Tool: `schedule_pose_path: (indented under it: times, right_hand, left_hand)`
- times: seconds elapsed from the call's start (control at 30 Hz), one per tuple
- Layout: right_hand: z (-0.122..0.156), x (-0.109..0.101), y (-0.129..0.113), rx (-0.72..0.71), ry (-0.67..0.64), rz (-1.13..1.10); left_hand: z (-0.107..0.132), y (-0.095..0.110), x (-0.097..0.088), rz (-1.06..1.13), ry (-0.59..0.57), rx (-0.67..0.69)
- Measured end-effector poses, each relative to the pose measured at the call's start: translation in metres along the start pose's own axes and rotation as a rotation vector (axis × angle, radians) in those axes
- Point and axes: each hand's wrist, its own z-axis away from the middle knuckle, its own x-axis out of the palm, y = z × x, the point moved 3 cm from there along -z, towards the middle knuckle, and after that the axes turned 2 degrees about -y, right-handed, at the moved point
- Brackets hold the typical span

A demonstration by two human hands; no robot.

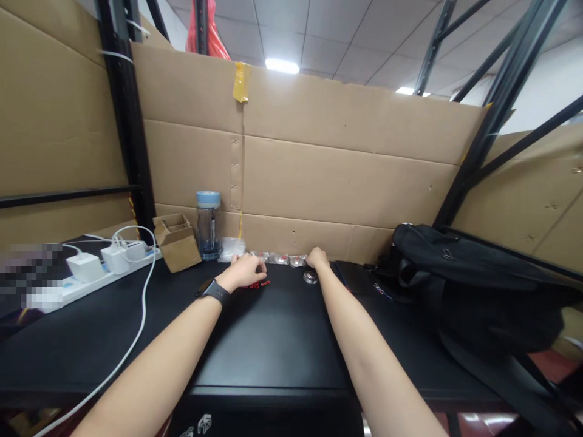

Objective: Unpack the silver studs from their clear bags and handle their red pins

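Observation:
My left hand (pixel 246 271), below a dark wristwatch (pixel 213 292), is over the black tabletop with its fingers loosely curved and apart. Small red cords (pixel 259 284) lie right under and beside its fingers. Farther right, my right hand (pixel 317 257) reaches to the back of the table, fingers curled in and mostly hidden, at the end of a row of small clear packets. Three show: a left packet (pixel 260 257), a middle packet (pixel 280 259) and a right packet (pixel 297 261), with bits of red inside. A round shiny metal piece (pixel 310 277) lies just below my right hand.
A blue-lidded water bottle (pixel 209 227), an open cardboard box (pixel 177 243) and a clear plastic bag (pixel 232 247) stand at the back left. A white power strip (pixel 91 282) with a trailing cable (pixel 144 303) lies left. A black bag (pixel 473 285) fills the right. Cardboard (pixel 319 164) walls the back.

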Motion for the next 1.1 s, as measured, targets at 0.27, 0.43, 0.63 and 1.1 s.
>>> schedule_pose_path:
  times: [0.27, 0.43, 0.63, 1.1]
  right_hand:
    - [0.011, -0.034, 0.013, -0.213, -0.124, 0.057]
    - [0.043, -0.031, 0.031, -0.459, -0.282, 0.041]
    - [0.061, -0.022, 0.036, -0.555, -0.191, 0.034]
    - [0.059, -0.024, 0.044, -0.537, -0.136, -0.145]
  left_hand:
    - [0.003, 0.02, 0.017, -0.088, 0.044, 0.109]
    - [0.003, 0.025, 0.028, -0.133, 0.058, 0.144]
    - [0.001, 0.031, 0.025, -0.019, 0.113, 0.155]
    - [-0.005, 0.032, 0.02, 0.162, 0.087, 0.041]
